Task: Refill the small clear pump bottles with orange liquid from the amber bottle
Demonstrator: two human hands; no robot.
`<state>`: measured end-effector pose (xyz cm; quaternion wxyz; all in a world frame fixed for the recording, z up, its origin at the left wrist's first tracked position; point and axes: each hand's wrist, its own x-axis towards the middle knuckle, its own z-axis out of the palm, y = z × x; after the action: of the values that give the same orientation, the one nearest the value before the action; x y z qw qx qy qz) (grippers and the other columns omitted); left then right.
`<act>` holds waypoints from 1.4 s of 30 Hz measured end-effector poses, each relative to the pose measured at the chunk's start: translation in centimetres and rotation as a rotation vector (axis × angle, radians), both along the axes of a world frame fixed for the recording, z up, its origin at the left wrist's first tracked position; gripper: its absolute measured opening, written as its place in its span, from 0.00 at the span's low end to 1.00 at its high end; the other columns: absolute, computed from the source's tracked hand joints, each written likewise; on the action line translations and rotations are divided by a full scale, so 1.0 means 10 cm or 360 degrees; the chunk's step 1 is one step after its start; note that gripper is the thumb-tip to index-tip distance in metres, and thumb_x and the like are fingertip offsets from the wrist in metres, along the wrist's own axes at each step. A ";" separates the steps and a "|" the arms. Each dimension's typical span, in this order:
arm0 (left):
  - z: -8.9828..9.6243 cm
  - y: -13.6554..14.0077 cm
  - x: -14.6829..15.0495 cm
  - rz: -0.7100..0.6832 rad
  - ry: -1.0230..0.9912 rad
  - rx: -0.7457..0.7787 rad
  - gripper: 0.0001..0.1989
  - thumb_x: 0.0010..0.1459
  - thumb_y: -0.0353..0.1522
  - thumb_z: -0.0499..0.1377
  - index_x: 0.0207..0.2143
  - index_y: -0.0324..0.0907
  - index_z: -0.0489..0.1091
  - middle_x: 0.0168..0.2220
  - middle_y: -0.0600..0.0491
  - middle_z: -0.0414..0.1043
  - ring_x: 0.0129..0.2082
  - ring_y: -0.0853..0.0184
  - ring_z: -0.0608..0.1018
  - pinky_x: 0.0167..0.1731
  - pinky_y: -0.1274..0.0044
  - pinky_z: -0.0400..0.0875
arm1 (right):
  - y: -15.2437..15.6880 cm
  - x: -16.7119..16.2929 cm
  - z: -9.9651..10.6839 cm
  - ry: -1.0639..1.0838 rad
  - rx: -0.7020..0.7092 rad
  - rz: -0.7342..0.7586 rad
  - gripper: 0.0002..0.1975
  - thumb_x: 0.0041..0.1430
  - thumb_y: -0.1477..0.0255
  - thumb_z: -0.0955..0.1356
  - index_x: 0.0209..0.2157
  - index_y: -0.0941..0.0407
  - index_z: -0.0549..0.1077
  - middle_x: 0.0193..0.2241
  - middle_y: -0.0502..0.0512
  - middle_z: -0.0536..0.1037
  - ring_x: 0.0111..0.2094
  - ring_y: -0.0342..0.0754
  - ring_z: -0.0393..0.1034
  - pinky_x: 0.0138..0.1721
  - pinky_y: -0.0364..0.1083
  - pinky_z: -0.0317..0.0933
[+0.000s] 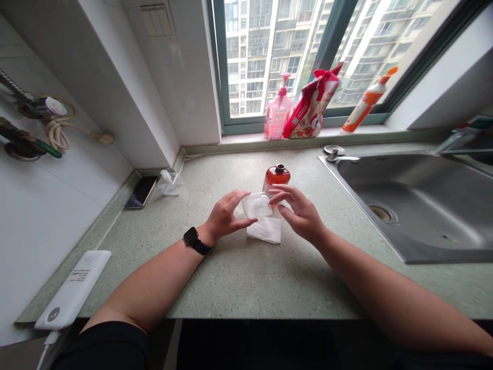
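My left hand (227, 216) grips a small clear plastic box (257, 206) by its left side, thumb in front and fingers behind. Something whitish shows in or through the box, too faint to name. At the box's right side is my right hand (300, 213), its fingers apart and curved; whether the fingertips touch the box I cannot tell. Just below the box, a folded white tissue (264, 230) lies on the counter. Behind the hands stands an amber bottle (277, 174) with an uncapped dark neck, its lower part hidden by the box and fingers.
On the speckled counter (227, 288) are a phone (140, 192), a clear container with white tissue (170, 183) and a white power bank (73, 289). To the right is a steel sink (423, 205). A pink pump bottle (277, 115), red bag (314, 105) and orange-white bottle (365, 105) line the sill.
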<state>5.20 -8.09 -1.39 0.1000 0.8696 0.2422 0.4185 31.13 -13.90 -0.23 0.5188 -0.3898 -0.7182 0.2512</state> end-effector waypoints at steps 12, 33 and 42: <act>0.01 -0.02 0.01 -0.0019 0.0026 -0.0048 0.35 0.62 0.50 0.71 0.65 0.43 0.69 0.57 0.41 0.79 0.57 0.51 0.82 0.59 0.57 0.79 | -0.02 0.01 0.04 -0.0082 -0.0129 0.0221 0.28 0.68 0.68 0.71 0.67 0.46 0.67 0.60 0.59 0.80 0.63 0.58 0.75 0.66 0.63 0.68; -0.06 -0.01 0.03 -0.0171 0.0051 -0.0002 0.37 0.61 0.48 0.71 0.67 0.44 0.68 0.57 0.41 0.79 0.58 0.51 0.82 0.59 0.57 0.79 | -0.02 -0.12 0.01 -0.0274 0.0206 -0.0052 0.22 0.66 0.68 0.76 0.58 0.47 0.72 0.47 0.58 0.86 0.52 0.57 0.83 0.61 0.64 0.72; -0.04 -0.01 0.04 -0.0251 -0.0001 0.0012 0.37 0.61 0.46 0.72 0.67 0.43 0.67 0.58 0.40 0.78 0.57 0.52 0.83 0.58 0.59 0.81 | -0.05 -0.08 0.06 -0.0271 0.0138 0.0138 0.27 0.68 0.69 0.73 0.65 0.48 0.68 0.54 0.61 0.84 0.58 0.57 0.81 0.61 0.62 0.74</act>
<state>5.64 -8.23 -1.76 0.1296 0.8862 0.1714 0.4105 30.35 -14.38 0.33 0.4609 -0.3555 -0.7861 0.2080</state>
